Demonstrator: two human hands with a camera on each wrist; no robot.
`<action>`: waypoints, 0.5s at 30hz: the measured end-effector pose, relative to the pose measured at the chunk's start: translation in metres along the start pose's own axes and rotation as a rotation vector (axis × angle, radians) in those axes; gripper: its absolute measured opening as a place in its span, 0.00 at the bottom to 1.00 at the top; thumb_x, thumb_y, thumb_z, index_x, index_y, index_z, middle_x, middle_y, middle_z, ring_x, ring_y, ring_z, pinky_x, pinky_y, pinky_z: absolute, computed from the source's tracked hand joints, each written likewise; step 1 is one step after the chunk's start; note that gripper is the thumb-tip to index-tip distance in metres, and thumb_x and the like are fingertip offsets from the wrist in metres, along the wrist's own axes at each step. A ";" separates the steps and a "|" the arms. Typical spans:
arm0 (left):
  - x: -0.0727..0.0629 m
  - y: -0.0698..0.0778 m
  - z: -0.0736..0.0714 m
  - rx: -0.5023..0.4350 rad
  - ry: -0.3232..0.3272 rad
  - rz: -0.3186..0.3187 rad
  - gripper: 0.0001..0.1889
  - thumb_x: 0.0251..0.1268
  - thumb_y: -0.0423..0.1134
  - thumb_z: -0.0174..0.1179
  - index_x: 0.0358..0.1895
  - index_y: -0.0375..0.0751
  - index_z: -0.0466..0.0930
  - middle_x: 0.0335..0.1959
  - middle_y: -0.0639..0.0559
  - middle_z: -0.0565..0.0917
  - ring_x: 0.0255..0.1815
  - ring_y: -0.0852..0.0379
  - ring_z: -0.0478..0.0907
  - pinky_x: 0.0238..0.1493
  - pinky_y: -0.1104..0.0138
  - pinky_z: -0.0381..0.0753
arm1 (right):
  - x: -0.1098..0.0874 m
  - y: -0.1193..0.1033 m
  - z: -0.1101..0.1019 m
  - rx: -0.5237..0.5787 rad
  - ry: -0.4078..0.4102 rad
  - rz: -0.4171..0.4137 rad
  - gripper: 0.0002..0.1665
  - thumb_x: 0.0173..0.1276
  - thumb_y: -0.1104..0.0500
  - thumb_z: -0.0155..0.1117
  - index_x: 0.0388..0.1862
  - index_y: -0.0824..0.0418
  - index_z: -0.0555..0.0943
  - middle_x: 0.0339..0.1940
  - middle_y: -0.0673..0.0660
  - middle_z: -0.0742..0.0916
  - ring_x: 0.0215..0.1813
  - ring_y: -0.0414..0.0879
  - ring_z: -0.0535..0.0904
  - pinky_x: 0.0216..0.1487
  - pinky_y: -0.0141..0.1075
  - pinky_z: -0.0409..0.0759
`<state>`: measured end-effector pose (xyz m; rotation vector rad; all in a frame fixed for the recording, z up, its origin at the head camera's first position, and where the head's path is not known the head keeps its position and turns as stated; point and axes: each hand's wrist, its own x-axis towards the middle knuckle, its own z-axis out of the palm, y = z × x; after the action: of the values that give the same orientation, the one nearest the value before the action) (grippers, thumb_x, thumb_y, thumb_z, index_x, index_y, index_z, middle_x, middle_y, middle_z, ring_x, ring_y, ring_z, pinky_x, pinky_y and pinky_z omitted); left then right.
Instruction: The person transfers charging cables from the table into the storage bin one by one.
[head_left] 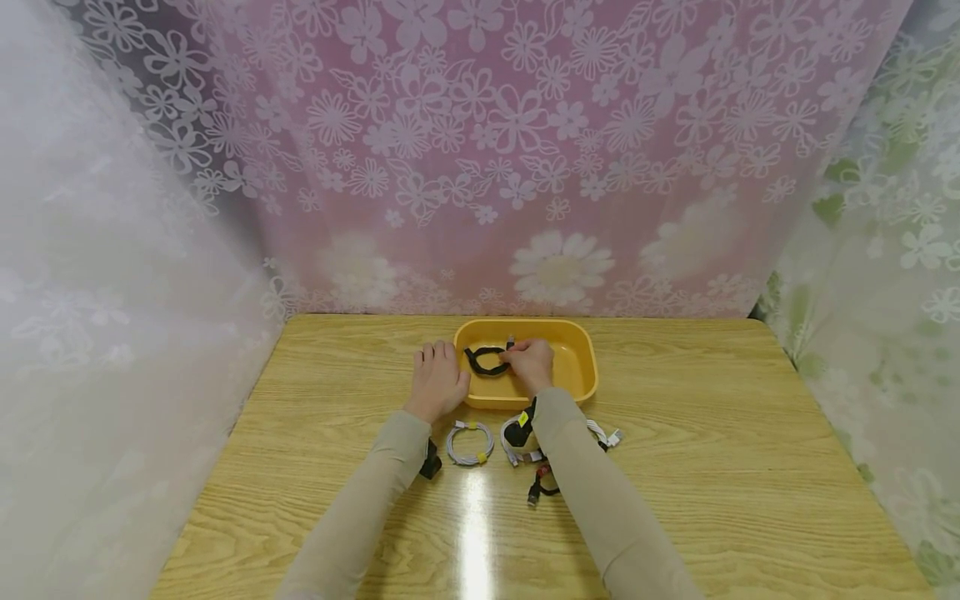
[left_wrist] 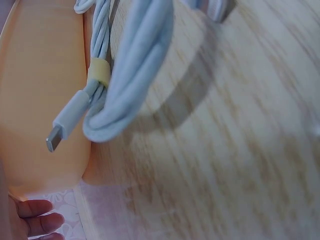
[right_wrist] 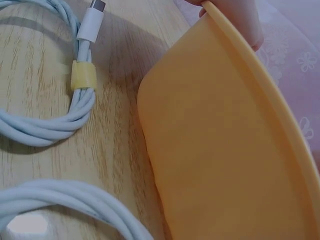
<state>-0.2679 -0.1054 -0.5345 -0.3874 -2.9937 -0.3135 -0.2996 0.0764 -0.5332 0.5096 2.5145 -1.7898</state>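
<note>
My right hand [head_left: 531,365] reaches inside a yellow plastic bin [head_left: 589,354] and pinches a coiled black cable [head_left: 480,369] with a metal plug at its upper end. At the bin's near left corner, my left hand [head_left: 438,383] holds the rim, thumb over the edge and the other fingers on the outside. The right wrist view shows part of this left hand [right_wrist: 240,20] against the rim. In front of the bin lies a coiled pale grey cable [head_left: 452,450] with yellow ties. Another pale cable coil [head_left: 505,437] is partly hidden by my right wrist.
A white cable [head_left: 597,430] and a dark cable with a black plug [head_left: 533,493] lie beside and under my right forearm on the wooden table [head_left: 337,358]. Floral curtains [head_left: 480,167] hang behind and at both sides of the table.
</note>
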 end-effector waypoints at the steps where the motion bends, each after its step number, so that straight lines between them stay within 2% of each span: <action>1: 0.000 0.000 0.000 0.000 0.005 0.002 0.14 0.71 0.42 0.47 0.48 0.33 0.69 0.47 0.38 0.71 0.47 0.40 0.64 0.52 0.51 0.60 | 0.000 0.000 0.000 -0.006 -0.001 0.001 0.06 0.57 0.64 0.75 0.31 0.65 0.86 0.36 0.61 0.86 0.31 0.51 0.83 0.32 0.38 0.82; 8: 0.000 -0.001 0.002 -0.013 0.027 0.009 0.16 0.70 0.43 0.47 0.48 0.31 0.69 0.46 0.37 0.71 0.47 0.39 0.65 0.51 0.51 0.61 | 0.001 0.002 -0.001 -0.024 -0.015 0.022 0.03 0.58 0.64 0.73 0.30 0.63 0.87 0.34 0.60 0.86 0.27 0.52 0.83 0.29 0.40 0.82; 15: 0.002 -0.001 0.002 -0.027 -0.011 -0.015 0.15 0.71 0.44 0.44 0.48 0.34 0.68 0.47 0.38 0.70 0.48 0.40 0.63 0.52 0.51 0.59 | 0.004 0.002 -0.001 0.005 -0.035 0.071 0.06 0.61 0.65 0.71 0.35 0.67 0.86 0.37 0.63 0.87 0.25 0.51 0.85 0.27 0.37 0.83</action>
<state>-0.2706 -0.1054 -0.5368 -0.3702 -3.0074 -0.3553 -0.3030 0.0786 -0.5352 0.5553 2.4375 -1.7658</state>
